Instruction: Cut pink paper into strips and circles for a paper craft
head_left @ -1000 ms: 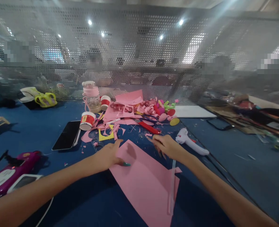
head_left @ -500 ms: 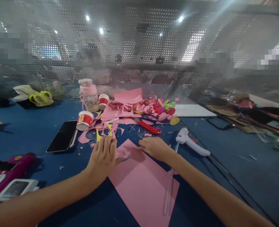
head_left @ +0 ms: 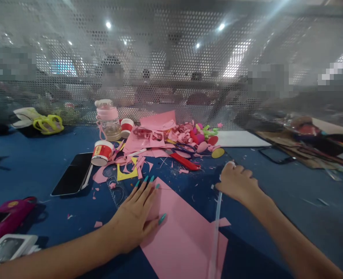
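1. Containers: pink-lidded clear bottle (head_left: 107, 120) upright at back of worktop (head_left: 38, 170); contents not readable. Two red/white paper cups: one (head_left: 127, 127) upright just beside bottle, one (head_left: 101, 152) tipped on its side by the black phone (head_left: 71, 174); can't tell what's in either.
2. L hand (head_left: 135, 217): fingers open, spread flat, pressing down on near-left part of pink paper sheet (head_left: 186, 236). Sheet lies flat on worktop, centre-front.
3. R hand (head_left: 237, 182): fingers closed over the white glue gun (head_left: 228, 164), right of sheet; only its tip shows past the knuckles.
4. Clear rod (head_left: 216, 232) lies along right edge of sheet.
5. Red-handled scissors (head_left: 186, 162) and pink/yellow scraps (head_left: 127, 170) behind sheet.
6. Vs 0.5 s ago: R hand was on sheet's far corner, now off it & on gun. L hand slid from far edge back to mid sheet, fingers flatter. Gun was fully exposed then.
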A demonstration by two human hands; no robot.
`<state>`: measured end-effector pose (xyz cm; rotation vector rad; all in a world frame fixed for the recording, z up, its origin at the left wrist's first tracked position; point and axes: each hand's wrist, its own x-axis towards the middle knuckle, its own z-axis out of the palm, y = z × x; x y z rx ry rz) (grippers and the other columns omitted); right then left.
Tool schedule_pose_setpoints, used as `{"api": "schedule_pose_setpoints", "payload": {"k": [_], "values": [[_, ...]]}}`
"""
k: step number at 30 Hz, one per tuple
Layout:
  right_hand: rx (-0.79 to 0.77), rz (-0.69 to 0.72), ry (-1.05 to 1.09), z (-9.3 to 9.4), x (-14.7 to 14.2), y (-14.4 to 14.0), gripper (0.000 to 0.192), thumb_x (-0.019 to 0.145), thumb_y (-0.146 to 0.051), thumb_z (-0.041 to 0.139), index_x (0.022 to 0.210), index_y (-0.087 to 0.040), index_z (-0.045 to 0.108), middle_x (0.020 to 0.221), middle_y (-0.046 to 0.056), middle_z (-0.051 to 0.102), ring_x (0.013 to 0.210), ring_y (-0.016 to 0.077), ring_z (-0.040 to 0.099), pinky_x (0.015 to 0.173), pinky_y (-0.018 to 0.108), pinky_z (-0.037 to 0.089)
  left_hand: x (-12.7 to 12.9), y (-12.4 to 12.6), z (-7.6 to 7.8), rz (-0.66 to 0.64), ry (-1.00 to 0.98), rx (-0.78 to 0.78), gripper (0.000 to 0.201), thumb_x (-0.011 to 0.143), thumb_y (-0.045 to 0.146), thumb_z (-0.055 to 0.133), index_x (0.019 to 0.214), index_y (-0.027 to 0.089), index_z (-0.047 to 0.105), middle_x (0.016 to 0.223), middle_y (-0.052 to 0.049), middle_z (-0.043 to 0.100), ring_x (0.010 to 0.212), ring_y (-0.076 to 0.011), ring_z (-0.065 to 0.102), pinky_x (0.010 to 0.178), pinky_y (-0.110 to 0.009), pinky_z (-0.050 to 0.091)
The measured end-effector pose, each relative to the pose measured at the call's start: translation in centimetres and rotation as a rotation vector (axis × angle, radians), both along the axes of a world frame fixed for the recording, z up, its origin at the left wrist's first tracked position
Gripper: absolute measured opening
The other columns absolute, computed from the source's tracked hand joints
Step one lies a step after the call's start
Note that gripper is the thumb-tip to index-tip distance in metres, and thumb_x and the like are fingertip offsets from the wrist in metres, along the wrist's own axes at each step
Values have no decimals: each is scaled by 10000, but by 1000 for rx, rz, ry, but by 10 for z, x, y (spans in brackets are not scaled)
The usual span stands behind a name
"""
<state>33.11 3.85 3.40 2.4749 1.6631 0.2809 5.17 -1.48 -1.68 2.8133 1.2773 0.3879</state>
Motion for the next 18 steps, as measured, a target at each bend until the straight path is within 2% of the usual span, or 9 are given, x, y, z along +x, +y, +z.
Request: {"api": "schedule_pose_setpoints", "payload": {"k": [4,7,9,11,14,16,18], "values": [[-71,2,83,1,15,5,709,617,-270,637,1194,40,362,1123,335,455,1072,448,450,763,452,396,0,-1,0,-11,-21,24,584,890,482,339,1371,150,315,1435,-132,309,1304,-281,305,1028,-455,358],[-201,-5,151,10,28,9,727,543,-121,659,1179,70,362,1066,317,528,1031,406,514,799,394,386,2,-1,1,-35,-20,44,538,899,447,347,1368,183,324,1430,-121,327,1287,-280,340,1012,-448,382],[-237,-23,187,14,35,12,747,542,-107,660,1190,87,345,991,295,587,962,375,572,766,360,403,3,-2,3,-45,-11,45,519,907,422,342,1369,185,323,1417,-123,353,1281,-274,351,1010,-441,388],[-237,-48,206,13,38,14,807,585,-146,645,1243,111,255,961,299,607,925,364,601,702,343,424,3,-2,4,-42,-4,37,507,908,410,343,1361,182,339,1406,-127,372,1277,-273,359,1009,-444,387],[-105,-38,229,9,34,18,858,642,-202,617,1249,169,136,955,353,581,937,390,598,666,356,431,1,-4,2,-35,3,1,520,903,417,351,1364,176,333,1401,-138,377,1273,-278,364,1015,-455,376],[46,65,290,9,28,18,774,634,-220,636,1198,128,235,961,343,566,916,403,600,689,377,440,-2,-7,1,-43,2,-37,604,879,475,371,1394,178,267,1428,-150,322,1298,-301,309,1025,-479,349],[223,175,457,11,20,18,588,615,-213,655,1090,-22,368,1019,276,546,897,354,611,735,375,455,-4,-10,1,-64,3,-77,730,835,566,386,1422,186,176,1469,-159,209,1331,-336,198,1038,-517,302]]}}
